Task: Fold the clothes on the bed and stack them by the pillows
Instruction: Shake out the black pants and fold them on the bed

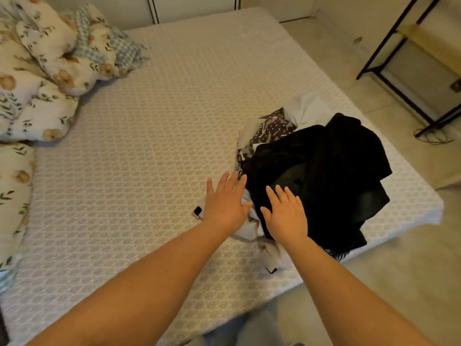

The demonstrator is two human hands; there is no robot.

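Clothes pile (319, 171) lying just ahead-right of me; I'm reaching with both hands spread flat, right hand (285, 216) nearer (left hand (225, 203) beside pile edge).

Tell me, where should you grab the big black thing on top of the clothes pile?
Probably its near edge, under the right hand. The black garment lies crumpled on top of the pile, so a grip from the front should lift it clear.
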